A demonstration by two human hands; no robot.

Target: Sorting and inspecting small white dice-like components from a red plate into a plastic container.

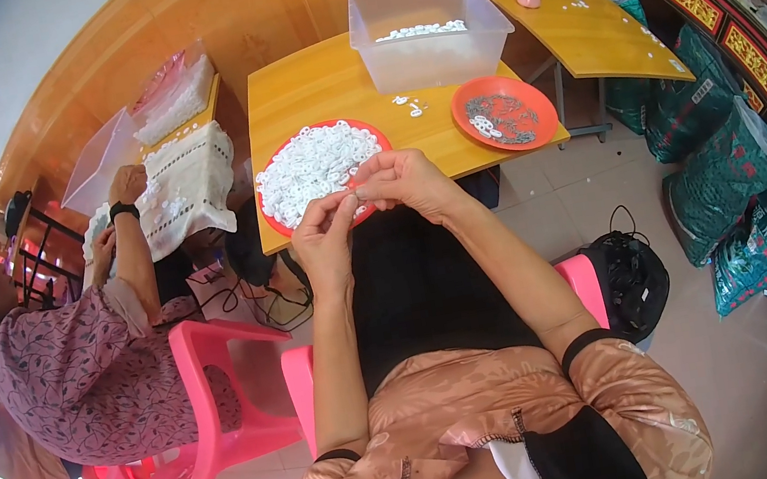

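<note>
Close together over the near rim of a red plate (273,219), my left hand (325,239) and my right hand (410,184) meet fingertip to fingertip. Thumb and forefinger are pinched on each hand. Whatever lies between them is too small and covered to name. A tall heap of small white ring-shaped plastic pieces (315,165) fills the plate. To its right, an orange-red dish (537,97) holds grey metal bits (509,107) and a small cluster of white pieces (485,127).
My yellow table (281,84) carries a clear plastic bin (439,53) with white pieces inside. A co-worker (92,379) sits left beside a pink chair (195,413). Green sacks (722,173) and a black bag (633,284) stand on the floor at right.
</note>
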